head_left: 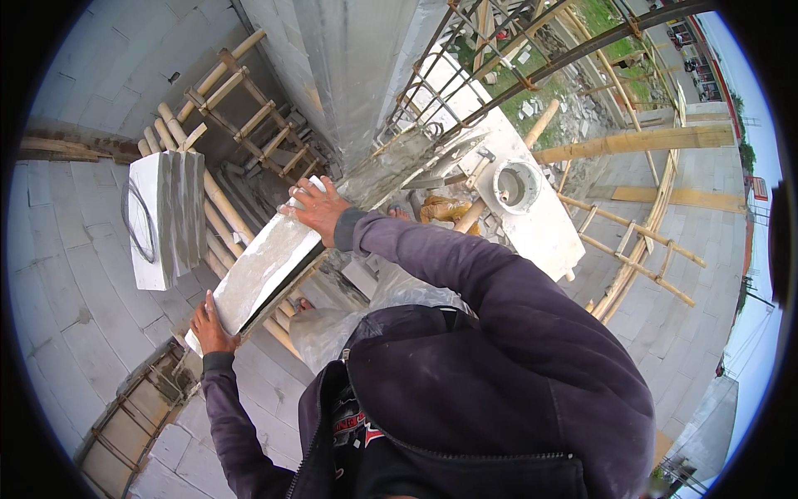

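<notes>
A long pale aerated concrete block lies slantwise in front of me, its top face partly smeared grey. Gripping its lower left end is my left hand, fingers bent around the edge. At the opposite end, my right hand clasps the block with the fingers over its far side. A dark gap runs along the block's near side, above a wooden edge. Whether the block bears fully on something underneath, I cannot tell.
Left of the block, more blocks stand together beside bamboo poles, with a thin wire loop against them. A bamboo ladder reaches down behind. On a white board at right are a round mortar bucket and a hammer. Steel rebar crosses above.
</notes>
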Motion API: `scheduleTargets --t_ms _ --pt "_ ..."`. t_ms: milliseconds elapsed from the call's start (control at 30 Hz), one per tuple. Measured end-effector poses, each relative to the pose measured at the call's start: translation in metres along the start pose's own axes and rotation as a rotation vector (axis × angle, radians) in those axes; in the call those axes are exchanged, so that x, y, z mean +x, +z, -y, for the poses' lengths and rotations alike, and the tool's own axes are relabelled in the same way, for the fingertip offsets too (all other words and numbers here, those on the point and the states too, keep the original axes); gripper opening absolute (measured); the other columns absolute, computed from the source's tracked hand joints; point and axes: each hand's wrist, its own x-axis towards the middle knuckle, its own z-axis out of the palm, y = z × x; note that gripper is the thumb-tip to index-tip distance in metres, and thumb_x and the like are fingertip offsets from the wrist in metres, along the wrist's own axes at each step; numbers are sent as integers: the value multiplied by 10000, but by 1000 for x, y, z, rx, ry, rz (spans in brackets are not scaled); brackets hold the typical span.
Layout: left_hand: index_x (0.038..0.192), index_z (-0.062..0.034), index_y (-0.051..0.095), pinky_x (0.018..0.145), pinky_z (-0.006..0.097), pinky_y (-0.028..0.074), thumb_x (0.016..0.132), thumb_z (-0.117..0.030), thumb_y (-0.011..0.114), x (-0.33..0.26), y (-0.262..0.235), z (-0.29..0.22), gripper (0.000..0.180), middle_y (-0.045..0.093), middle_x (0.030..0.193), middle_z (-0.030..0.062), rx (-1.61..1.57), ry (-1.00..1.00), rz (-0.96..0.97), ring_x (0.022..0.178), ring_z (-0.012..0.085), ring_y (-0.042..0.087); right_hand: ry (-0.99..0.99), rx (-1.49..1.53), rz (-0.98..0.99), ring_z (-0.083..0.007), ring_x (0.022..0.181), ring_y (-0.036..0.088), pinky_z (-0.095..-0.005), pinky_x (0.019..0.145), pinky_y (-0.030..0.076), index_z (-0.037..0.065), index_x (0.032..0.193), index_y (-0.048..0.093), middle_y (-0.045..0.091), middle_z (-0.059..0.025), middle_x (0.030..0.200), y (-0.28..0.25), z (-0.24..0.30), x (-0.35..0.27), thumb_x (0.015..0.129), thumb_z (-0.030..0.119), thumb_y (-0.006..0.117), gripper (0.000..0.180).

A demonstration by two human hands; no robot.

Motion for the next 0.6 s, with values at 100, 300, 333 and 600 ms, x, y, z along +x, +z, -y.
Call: scheduleTargets --t_ms 100,300,333,600 --pt "1568 -153 199 1101 542 272 410 -112 942 6 -3 -10 1376 431 1395 173 18 -11 11 1308 355 424 17 -6 -65 -363 1475 220 -640 1130 194 228 1496 392 348 -154 1533 14 -4 -3 681 99 773 909" --pt "1564 -149 213 1094 474 317 393 -52 914 3 1 -18 1368 457 1366 177 38 -31 -21 1256 391 445 19 -28 34 -341 1486 197 -647 1144 172 219 1494 391 338 -138 1534 12 -9 -5 742 148 755 839" --pt "1565 -155 206 1103 509 297 395 -67 925 4 1 -17 1376 442 1382 175 29 -47 -4 1279 387 433 9 -43 -2 -337 1486 196 -639 1149 174 210 1492 391 336 -137 1535 16 -10 -6 749 162 757 830" --pt "1561 -215 209 1158 591 247 389 -56 925 1 16 -13 1382 411 1391 167 27 -150 -5 1324 379 407 329 216 -286 -335 1225 470 -502 970 370 93 1067 710 552 -133 1228 12 -108 -84 802 268 751 320"
